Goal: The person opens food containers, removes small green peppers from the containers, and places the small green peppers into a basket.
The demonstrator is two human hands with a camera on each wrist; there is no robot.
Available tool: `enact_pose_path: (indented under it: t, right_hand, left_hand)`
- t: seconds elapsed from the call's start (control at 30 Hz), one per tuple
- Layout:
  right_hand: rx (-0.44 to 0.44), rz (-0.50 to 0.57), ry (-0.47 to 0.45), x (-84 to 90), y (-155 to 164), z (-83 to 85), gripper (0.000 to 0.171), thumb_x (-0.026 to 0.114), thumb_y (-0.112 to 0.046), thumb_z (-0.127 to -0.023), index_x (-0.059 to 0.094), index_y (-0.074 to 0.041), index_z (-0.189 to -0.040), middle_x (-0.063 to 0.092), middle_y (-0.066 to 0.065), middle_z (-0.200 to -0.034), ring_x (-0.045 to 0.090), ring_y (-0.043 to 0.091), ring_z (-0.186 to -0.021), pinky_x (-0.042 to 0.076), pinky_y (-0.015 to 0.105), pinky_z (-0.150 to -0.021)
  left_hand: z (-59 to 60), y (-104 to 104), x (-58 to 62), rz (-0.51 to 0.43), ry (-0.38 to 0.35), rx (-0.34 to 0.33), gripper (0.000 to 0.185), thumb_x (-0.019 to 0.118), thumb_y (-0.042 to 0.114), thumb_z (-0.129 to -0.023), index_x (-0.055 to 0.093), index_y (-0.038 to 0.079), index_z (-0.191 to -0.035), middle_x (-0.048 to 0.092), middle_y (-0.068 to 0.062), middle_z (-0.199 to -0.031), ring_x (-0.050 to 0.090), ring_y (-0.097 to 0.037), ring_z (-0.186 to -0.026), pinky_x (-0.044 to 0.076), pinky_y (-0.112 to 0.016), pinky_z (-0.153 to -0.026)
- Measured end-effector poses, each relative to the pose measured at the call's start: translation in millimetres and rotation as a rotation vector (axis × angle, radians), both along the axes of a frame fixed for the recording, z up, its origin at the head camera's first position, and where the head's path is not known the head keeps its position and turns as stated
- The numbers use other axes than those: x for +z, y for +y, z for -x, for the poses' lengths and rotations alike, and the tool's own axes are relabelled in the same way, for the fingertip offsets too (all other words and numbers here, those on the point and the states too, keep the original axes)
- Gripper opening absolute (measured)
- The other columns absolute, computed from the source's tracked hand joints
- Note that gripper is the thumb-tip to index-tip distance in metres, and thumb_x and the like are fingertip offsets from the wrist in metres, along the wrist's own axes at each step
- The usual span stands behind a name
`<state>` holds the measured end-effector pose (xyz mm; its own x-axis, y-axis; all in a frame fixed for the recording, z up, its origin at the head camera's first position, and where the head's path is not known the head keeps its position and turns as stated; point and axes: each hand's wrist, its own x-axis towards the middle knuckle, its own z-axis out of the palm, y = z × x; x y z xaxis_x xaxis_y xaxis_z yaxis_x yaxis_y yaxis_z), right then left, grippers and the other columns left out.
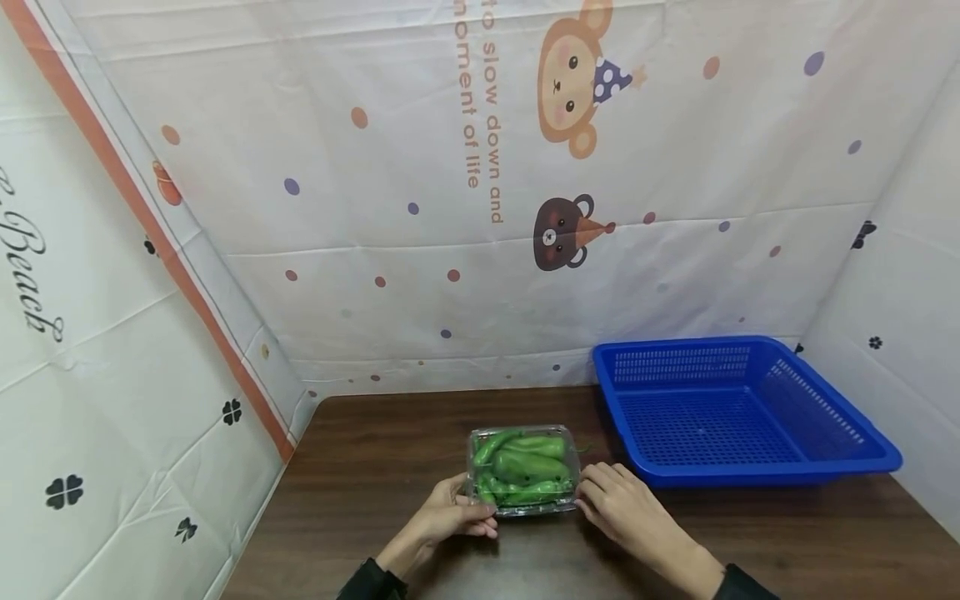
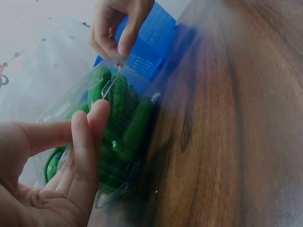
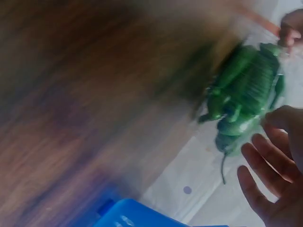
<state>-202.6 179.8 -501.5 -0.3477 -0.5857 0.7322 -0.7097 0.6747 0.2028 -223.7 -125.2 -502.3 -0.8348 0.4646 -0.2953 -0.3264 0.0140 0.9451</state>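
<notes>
A clear plastic clamshell box (image 1: 525,468) packed with green peppers sits on the dark wooden table (image 1: 360,467), close to me. My left hand (image 1: 474,510) holds its near left corner, the fingers lying against the side of the box (image 2: 120,137). At the near right corner my right hand (image 1: 590,487) pinches the rim with curled fingers, seen from the left wrist view as a right hand (image 2: 116,40) gripping the lid's edge. The blurred right wrist view shows the box (image 3: 246,94) just beyond my right hand (image 3: 270,156).
A blue perforated plastic basket (image 1: 825,408) stands on the table to the right of the box, with nothing in it. Printed white sheets (image 1: 450,250) wall in the table at the back, left and right. Bare wood lies left of the box.
</notes>
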Motion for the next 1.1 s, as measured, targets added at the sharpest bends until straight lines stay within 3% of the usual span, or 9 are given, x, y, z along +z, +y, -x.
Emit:
enact_pose_path:
  t: [0.1,0.3,0.47,0.57,0.7,0.8,0.9,1.0,1.1]
  right_hand:
    - [0.002,0.008,0.024,-1.3,-1,1.0,0.048,0.034,-0.03,-0.113,0.067,-0.013,-0.082,0.061,-0.003,-0.086,0.058,0.014,-0.078,0.046,0.029,-0.069]
    - [-0.038,-0.015,-0.017,2.2,-2,0.6,0.047,0.031,-0.028,-0.113,0.059,-0.014,-0.079,0.053,-0.005,-0.08,0.052,0.012,-0.07,0.043,0.026,-0.063]
    - [-0.086,-0.063,-0.077,19.0,-10,-2.8,0.017,0.058,-0.016,-0.101,0.061,-0.016,-0.084,0.057,-0.007,-0.079,0.057,0.009,-0.068,0.043,0.024,-0.061]
    - [-0.093,0.04,-0.162,39.5,-13,-3.1,0.011,0.071,-0.009,-0.089,0.064,-0.016,-0.088,0.059,-0.01,-0.081,0.057,0.004,-0.067,0.044,0.021,-0.058]
    - [-0.082,0.266,-0.335,61.0,-17,0.8,0.013,0.074,-0.005,-0.091,0.065,-0.016,-0.091,0.059,-0.008,-0.086,0.049,-0.003,-0.069,0.042,0.018,-0.057]
    - [-0.075,0.44,-0.43,62.9,-19,7.3,0.009,0.07,-0.002,-0.094,0.066,-0.01,-0.093,0.059,-0.004,-0.09,0.047,-0.003,-0.072,0.043,0.019,-0.059]
    - [-0.055,0.583,-0.497,58.9,-22,15.9,0.004,0.067,-0.002,-0.097,0.067,-0.003,-0.1,0.064,0.004,-0.095,0.057,0.004,-0.078,0.05,0.021,-0.064]
    - [-0.059,0.669,-0.603,55.2,-24,19.8,0.026,0.065,-0.003,-0.099,0.063,0.002,-0.124,0.066,0.015,-0.113,0.069,0.019,-0.092,0.058,0.026,-0.074]
    - [-0.065,0.708,-0.715,52.0,-28,20.1,0.052,0.065,-0.003,-0.099,0.048,0.0,-0.147,0.059,0.024,-0.136,0.069,0.033,-0.108,0.06,0.034,-0.084]
  left_hand:
    - [0.6,-1,1.1,0.011,-0.005,0.003,0.102,0.072,0.004,-0.093,-0.006,-0.02,-0.154,0.076,-0.008,-0.082,0.072,-0.009,-0.065,0.058,-0.017,-0.063]
    - [1.1,1,4.0,0.038,0.005,-0.006,0.102,0.074,0.005,-0.092,-0.004,-0.02,-0.154,0.077,-0.012,-0.086,0.073,-0.01,-0.065,0.058,-0.018,-0.064]
    - [-7.1,-4,7.3,0.096,0.012,0.005,0.103,0.074,0.003,-0.091,-0.004,-0.023,-0.151,0.076,-0.012,-0.084,0.072,-0.01,-0.062,0.058,-0.019,-0.061]
    - [-9.0,-3,6.8,0.087,0.025,0.003,0.103,0.074,0.001,-0.091,-0.005,-0.024,-0.151,0.077,-0.013,-0.084,0.073,-0.012,-0.062,0.058,-0.02,-0.061]
    - [-8.5,-4,3.2,0.062,0.029,0.0,0.103,0.074,0.002,-0.092,-0.006,-0.023,-0.151,0.077,-0.013,-0.084,0.073,-0.012,-0.063,0.059,-0.02,-0.063]
    - [-7.6,-5,0.4,0.054,0.027,-0.006,0.103,0.073,0.005,-0.093,-0.006,-0.023,-0.151,0.076,-0.011,-0.082,0.073,-0.012,-0.065,0.059,-0.02,-0.064]
    - [-6.9,-6,-0.8,0.047,0.029,-0.01,0.102,0.073,0.006,-0.093,-0.005,-0.022,-0.152,0.076,-0.009,-0.081,0.073,-0.012,-0.065,0.059,-0.02,-0.064]
    - [-7.3,-6,-0.9,0.033,0.032,-0.015,0.101,0.073,0.006,-0.093,-0.004,-0.022,-0.153,0.075,-0.009,-0.08,0.073,-0.012,-0.065,0.059,-0.021,-0.065]
    - [-8.3,-7,-0.5,0.031,0.03,-0.011,0.101,0.073,0.006,-0.093,-0.003,-0.021,-0.153,0.076,-0.01,-0.081,0.073,-0.011,-0.066,0.06,-0.021,-0.065]
